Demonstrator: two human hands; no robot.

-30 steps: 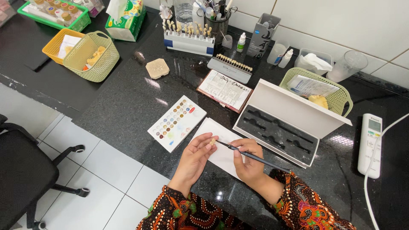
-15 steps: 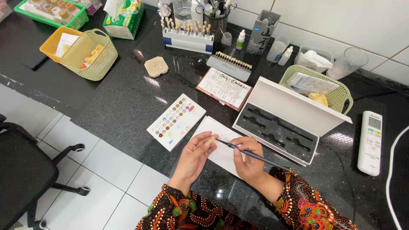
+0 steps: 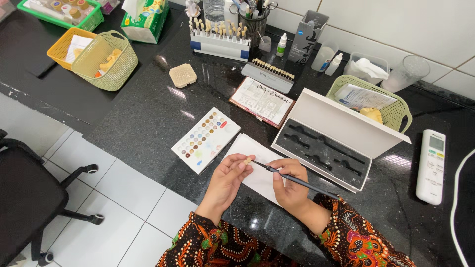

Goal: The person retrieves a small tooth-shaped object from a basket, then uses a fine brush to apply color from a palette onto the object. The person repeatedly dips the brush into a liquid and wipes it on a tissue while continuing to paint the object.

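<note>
Left hand (image 3: 228, 179) pinching small tooth piece (image 3: 247, 160), right hand (image 3: 289, 184) gripping brush (image 3: 297, 180), near counter edge (image 3: 143, 170), beside palette (image 3: 205, 139).

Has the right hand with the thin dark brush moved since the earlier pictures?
No. The right hand keeps its place beside the open white case, with the thin dark brush tip at the left hand.

You have a single head view, looking steeply down from above your own arms at the glossy black stone counter (image 3: 148, 113). It sits fairly near: your fingers (image 3: 242, 165) fall low of centre, the white tiled wall (image 3: 396, 20) beyond them.
</note>
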